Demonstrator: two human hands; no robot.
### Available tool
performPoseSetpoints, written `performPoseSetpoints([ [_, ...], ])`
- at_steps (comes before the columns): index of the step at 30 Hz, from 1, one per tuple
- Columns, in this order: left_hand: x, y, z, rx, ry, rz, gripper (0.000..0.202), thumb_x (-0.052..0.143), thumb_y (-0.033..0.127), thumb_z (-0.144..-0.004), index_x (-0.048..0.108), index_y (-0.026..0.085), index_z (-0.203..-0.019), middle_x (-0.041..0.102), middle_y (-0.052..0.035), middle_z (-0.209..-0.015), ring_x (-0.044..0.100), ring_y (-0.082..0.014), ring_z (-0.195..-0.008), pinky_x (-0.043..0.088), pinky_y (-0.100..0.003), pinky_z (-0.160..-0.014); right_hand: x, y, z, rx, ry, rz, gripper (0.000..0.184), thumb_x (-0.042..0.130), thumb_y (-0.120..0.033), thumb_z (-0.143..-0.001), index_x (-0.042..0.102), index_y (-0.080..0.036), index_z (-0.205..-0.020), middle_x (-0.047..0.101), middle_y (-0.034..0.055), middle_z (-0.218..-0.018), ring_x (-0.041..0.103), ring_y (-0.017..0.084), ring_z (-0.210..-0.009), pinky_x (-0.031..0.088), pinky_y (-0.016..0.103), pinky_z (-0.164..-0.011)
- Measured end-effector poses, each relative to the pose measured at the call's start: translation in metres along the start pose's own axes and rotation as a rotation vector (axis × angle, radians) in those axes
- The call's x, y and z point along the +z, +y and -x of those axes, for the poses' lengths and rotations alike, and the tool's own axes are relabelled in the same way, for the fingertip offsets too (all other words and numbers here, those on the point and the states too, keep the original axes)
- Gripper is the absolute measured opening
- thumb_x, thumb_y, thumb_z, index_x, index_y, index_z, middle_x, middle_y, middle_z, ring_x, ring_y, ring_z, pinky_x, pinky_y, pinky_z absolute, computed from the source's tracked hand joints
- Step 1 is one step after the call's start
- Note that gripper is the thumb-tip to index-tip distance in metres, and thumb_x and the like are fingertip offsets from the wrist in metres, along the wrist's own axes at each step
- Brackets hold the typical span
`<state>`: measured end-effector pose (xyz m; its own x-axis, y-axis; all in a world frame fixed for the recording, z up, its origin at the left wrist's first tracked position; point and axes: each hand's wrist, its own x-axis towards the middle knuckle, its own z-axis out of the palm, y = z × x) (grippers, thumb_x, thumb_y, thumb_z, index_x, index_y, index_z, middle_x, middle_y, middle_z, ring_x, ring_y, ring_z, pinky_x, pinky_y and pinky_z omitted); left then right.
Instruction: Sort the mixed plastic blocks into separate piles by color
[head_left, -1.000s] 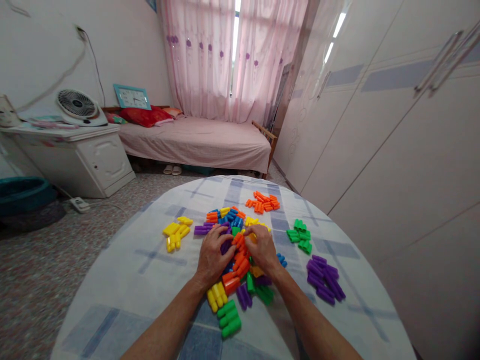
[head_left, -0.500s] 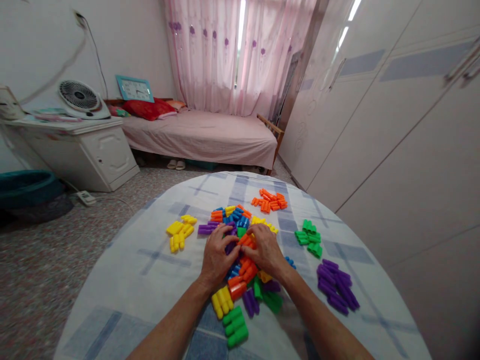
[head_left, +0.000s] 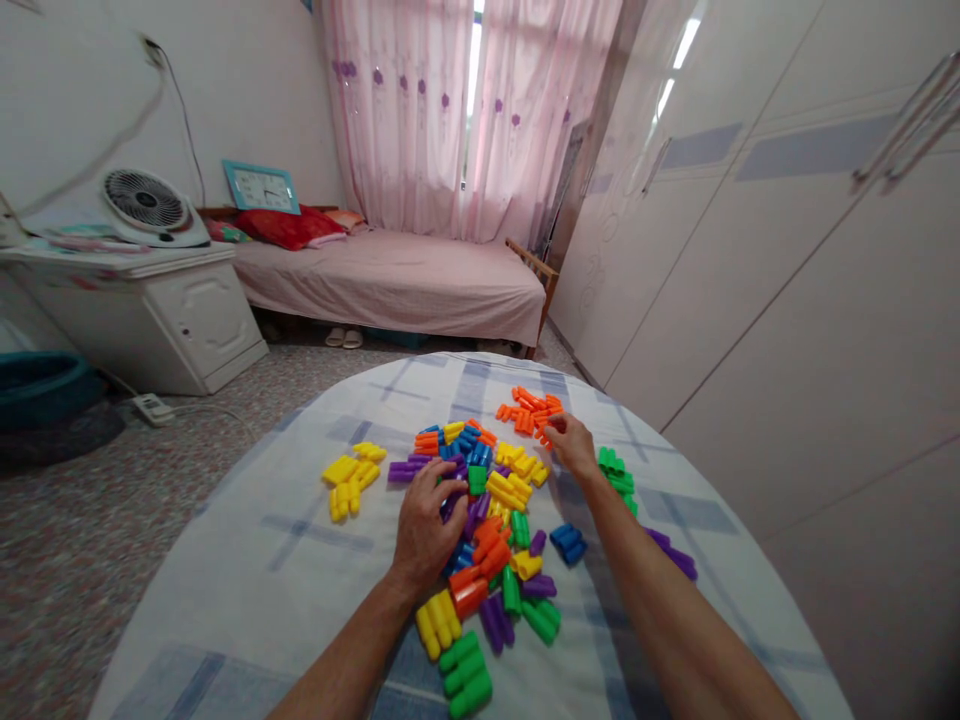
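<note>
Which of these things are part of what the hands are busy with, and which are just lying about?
Part of it:
mixed pile of blocks, left hand at its edge
orange blocks, by the right hand
yellow blocks
green blocks
purple blocks

Just about:
fan
clock
slippers

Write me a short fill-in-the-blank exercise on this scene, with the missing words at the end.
1. The right hand is at a pile of ____ blocks near the far edge of the table.
2. The leftmost pile, to the left of the left hand, is all ____.
3. The block nearest the bottom of the picture is ____.
4. The curtain behind the bed is mainly ____.

Missing words: orange; yellow; green; pink.
</note>
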<state>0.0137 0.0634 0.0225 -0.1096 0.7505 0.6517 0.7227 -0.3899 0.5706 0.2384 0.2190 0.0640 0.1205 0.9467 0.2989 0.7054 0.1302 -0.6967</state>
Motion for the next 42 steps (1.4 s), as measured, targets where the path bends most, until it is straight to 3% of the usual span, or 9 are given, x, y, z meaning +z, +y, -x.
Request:
performPoseSetpoints([
  [4,-0.001,0.000,-0.001,0.003,0.019,0.002,0.014,0.055,0.017,-0.081,0.065,0.022,-0.089,0.061,-0.0060,-0.114,0.052,-0.0235,-0.116,0.044,-0.046,-0.100,-0.003,-0.002,0.008,-0.029,0.055,-0.013,0.041,0.052,-0.029,-0.072,0.061,-0.011,-0.107,0.064,0.0140,-0.110,0.058,0.022,-0.101,0.042,0.037,-0.090],
  [8,-0.004,0.001,-0.003,0.004,0.050,0.031,0.015,0.054,0.017,-0.082,0.064,0.021,-0.092,0.061,-0.0064,-0.112,0.053,-0.0215,-0.113,0.044,-0.042,-0.099,-0.014,0.001,0.063,-0.063,0.086,-0.139,0.044,0.047,-0.039,-0.078,0.060,-0.013,-0.111,0.061,0.0137,-0.115,0.055,0.024,-0.108,0.042,0.039,-0.091],
  [12,-0.007,0.000,-0.002,-0.033,0.119,0.064,0.017,0.052,0.016,-0.083,0.063,0.020,-0.096,0.060,-0.0060,-0.111,0.054,-0.0194,-0.109,0.044,-0.040,-0.099,-0.015,0.012,0.125,-0.002,0.130,-0.200,0.044,0.044,-0.046,-0.082,0.060,-0.016,-0.109,0.062,0.0116,-0.112,0.055,0.024,-0.106,0.040,0.040,-0.094],
  [15,-0.011,0.003,-0.001,-0.065,0.158,0.074,0.020,0.050,0.015,-0.084,0.063,0.020,-0.098,0.059,-0.0062,-0.112,0.054,-0.0190,-0.110,0.043,-0.039,-0.099,-0.008,0.017,0.147,0.009,0.174,-0.161,0.045,0.038,-0.045,-0.084,0.060,-0.016,-0.110,0.060,0.0114,-0.113,0.052,0.024,-0.108,0.036,0.041,-0.098],
  [21,-0.037,0.012,-0.019,-0.141,0.169,0.041,0.019,0.050,0.017,-0.082,0.064,0.020,-0.095,0.059,-0.0061,-0.110,0.054,-0.0185,-0.109,0.043,-0.036,-0.099,-0.002,0.018,0.150,0.011,0.152,-0.120,0.049,0.031,-0.044,-0.086,0.058,-0.012,-0.113,0.059,0.0130,-0.113,0.049,0.025,-0.110,0.034,0.040,-0.099],
  [26,-0.051,-0.006,-0.048,-0.283,0.010,-0.148,0.023,0.050,0.022,-0.082,0.064,0.017,-0.099,0.062,-0.0078,-0.109,0.057,-0.0198,-0.106,0.045,-0.033,-0.095,-0.002,0.019,0.149,-0.001,0.149,-0.104,0.049,0.031,-0.043,-0.087,0.057,-0.012,-0.114,0.059,0.0129,-0.113,0.049,0.025,-0.109,0.034,0.040,-0.099],
  [32,-0.025,-0.029,-0.073,-0.416,-0.279,-0.511,0.037,0.051,0.034,-0.083,0.061,0.014,-0.112,0.061,-0.0123,-0.114,0.057,-0.0235,-0.107,0.043,-0.032,-0.093,0.001,0.023,0.149,-0.028,0.146,-0.081,0.046,0.034,-0.041,-0.086,0.058,-0.012,-0.113,0.060,0.0126,-0.112,0.050,0.025,-0.107,0.035,0.039,-0.097],
  [38,0.002,-0.035,-0.082,-0.438,-0.309,-0.545,0.030,0.054,0.030,-0.077,0.063,0.015,-0.102,0.062,-0.0138,-0.104,0.061,-0.0249,-0.096,0.046,-0.032,-0.079,0.002,0.023,0.149,-0.040,0.138,-0.052,0.042,0.037,-0.036,-0.084,0.057,-0.014,-0.114,0.059,0.0112,-0.112,0.051,0.024,-0.105,0.036,0.038,-0.096],
  [42,0.001,-0.039,-0.085,-0.450,-0.282,-0.525,0.030,0.052,0.026,-0.078,0.061,0.015,-0.103,0.063,-0.0129,-0.103,0.062,-0.0225,-0.092,0.047,-0.030,-0.078,0.001,0.022,0.150,-0.038,0.130,-0.043,0.042,0.038,-0.035,-0.083,0.057,-0.014,-0.114,0.059,0.0110,-0.112,0.051,0.025,-0.105,0.036,0.039,-0.096],
])
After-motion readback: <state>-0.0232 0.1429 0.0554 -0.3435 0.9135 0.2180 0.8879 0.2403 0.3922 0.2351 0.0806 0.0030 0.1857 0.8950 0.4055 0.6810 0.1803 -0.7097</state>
